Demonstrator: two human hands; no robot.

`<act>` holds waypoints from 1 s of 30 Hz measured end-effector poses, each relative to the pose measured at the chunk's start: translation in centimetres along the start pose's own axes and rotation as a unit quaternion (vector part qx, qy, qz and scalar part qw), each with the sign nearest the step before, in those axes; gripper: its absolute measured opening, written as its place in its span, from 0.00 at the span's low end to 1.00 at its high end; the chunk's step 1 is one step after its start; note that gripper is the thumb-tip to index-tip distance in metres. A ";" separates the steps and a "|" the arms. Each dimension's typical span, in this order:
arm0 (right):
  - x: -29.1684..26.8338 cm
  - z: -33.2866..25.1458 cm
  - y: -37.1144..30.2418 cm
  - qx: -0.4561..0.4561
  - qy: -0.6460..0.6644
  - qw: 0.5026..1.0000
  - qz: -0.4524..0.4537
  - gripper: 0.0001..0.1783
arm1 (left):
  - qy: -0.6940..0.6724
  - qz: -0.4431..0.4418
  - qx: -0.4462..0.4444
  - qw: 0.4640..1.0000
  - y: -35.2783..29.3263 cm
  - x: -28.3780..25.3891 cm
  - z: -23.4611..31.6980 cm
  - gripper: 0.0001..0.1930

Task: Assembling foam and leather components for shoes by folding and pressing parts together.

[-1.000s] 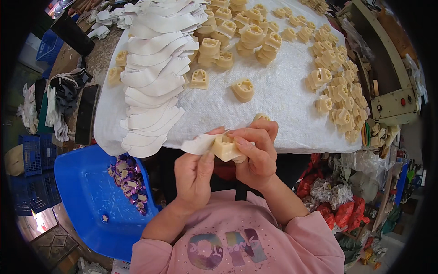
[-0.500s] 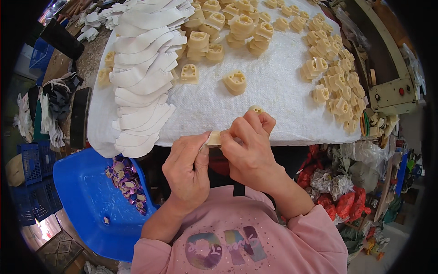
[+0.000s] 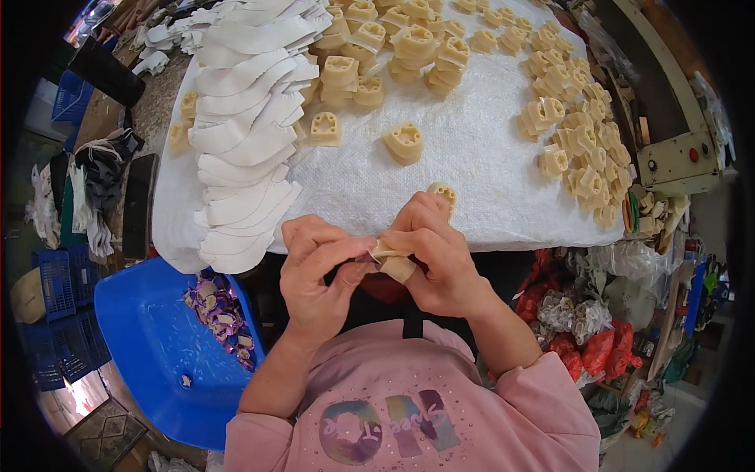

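Observation:
My left hand (image 3: pixel 316 271) and my right hand (image 3: pixel 436 256) meet just off the front edge of the cloth-covered table. Between them is a small cream piece (image 3: pixel 399 268) with a pale flap bent outward, pinched by the fingers of both. A bit of purple shows at my left fingertips; whether it belongs to the same piece I cannot tell. Behind my right fingers a cream moulded block (image 3: pixel 444 191) with holes in its top rests at the table edge, partly hidden. Another such block (image 3: pixel 404 142) lies farther back. Overlapping white curved cut pieces (image 3: pixel 244 173) form a long row at left.
Many cream blocks are heaped at the back and along the right side of the table (image 3: pixel 487 149). A blue basin (image 3: pixel 169 354) at lower left holds purple-and-cream pieces (image 3: pixel 220 315). A dark phone (image 3: pixel 140 204) lies left of the table. Red and clear plastic bags (image 3: pixel 598 350) are at right.
The held piece has turned, so its pale flap now hangs open toward me. My left fingers have spread and shifted. More of the block behind my right hand shows.

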State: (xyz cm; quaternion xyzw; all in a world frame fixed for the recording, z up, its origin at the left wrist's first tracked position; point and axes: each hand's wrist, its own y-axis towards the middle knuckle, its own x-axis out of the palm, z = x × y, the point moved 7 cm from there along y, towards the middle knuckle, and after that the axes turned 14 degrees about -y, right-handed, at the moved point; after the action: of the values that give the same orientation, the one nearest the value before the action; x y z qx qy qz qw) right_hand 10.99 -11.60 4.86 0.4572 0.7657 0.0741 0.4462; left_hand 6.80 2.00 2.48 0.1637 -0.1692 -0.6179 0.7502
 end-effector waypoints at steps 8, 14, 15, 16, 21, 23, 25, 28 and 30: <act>0.6 -0.8 0.0 -0.027 -0.027 0.996 -0.077 0.15 | 0.146 -0.051 0.111 0.982 0.4 1.2 2.5 0.06; 0.2 -0.6 -0.2 -0.044 -0.041 0.998 0.013 0.15 | 0.082 0.022 0.070 0.994 -0.4 1.0 2.1 0.06; -0.1 -0.9 -0.2 -0.074 -0.065 0.994 0.049 0.14 | 0.081 0.021 0.070 0.994 -0.5 0.7 1.9 0.06; 0.1 -1.0 -0.3 -0.073 -0.066 0.994 0.049 0.14 | 0.099 0.013 0.098 0.990 -0.7 0.3 2.0 0.09; 0.6 -1.8 0.6 -0.020 -0.141 0.990 0.008 0.16 | 0.119 0.034 0.143 0.982 -0.4 -1.2 2.3 0.15; -0.5 -2.8 1.1 -0.014 -0.126 0.992 0.027 0.14 | 0.078 0.060 0.089 0.991 -0.5 -2.4 1.7 0.15; -0.8 -2.9 0.1 -0.009 -0.111 0.993 0.047 0.13 | 0.034 0.086 0.036 0.995 -0.4 -3.0 1.1 0.16; 2.6 1.9 -4.2 0.315 0.327 0.891 0.007 0.12 | -0.045 0.045 0.084 0.994 -0.1 -1.3 2.4 0.16; 3.2 2.1 -4.7 0.351 0.375 0.857 0.033 0.14 | -0.060 0.034 0.085 0.994 -0.3 -0.6 2.7 0.15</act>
State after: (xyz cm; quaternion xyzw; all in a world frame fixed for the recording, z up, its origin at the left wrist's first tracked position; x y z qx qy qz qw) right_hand 8.95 -12.43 -0.84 0.5462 0.8347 -0.0192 -0.0679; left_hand 5.20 2.43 4.69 0.1837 -0.2711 -0.5838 0.7429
